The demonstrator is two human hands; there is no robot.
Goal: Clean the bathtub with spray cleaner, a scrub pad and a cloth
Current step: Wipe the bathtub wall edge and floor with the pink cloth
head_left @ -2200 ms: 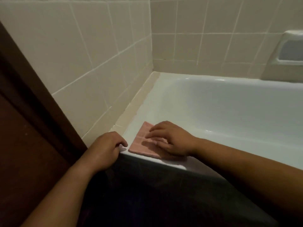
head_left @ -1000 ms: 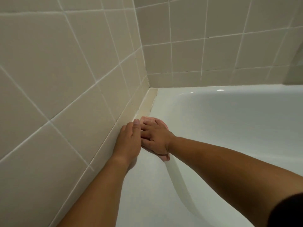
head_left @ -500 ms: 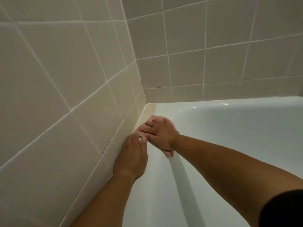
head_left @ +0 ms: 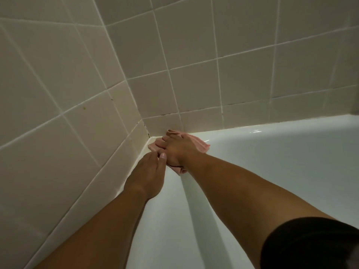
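A pink cloth (head_left: 200,145) lies on the white bathtub's rim (head_left: 167,220) in the far corner where the two tiled walls meet. My right hand (head_left: 177,150) lies flat on the cloth with fingers spread, pressing it down into the corner. My left hand (head_left: 148,174) rests on the rim just behind it, next to the left wall, its fingers forward and touching the right hand's side; it holds nothing. No spray bottle or scrub pad is in view.
Beige tiled walls (head_left: 68,94) close in on the left and behind the corner. The tub's basin (head_left: 281,171) drops away to the right. Dark grime marks the grout at the corner (head_left: 148,133).
My right hand has slid the cloth along the rim from the near end into the far corner. My left hand followed along the wall. The view moved forward and closer.
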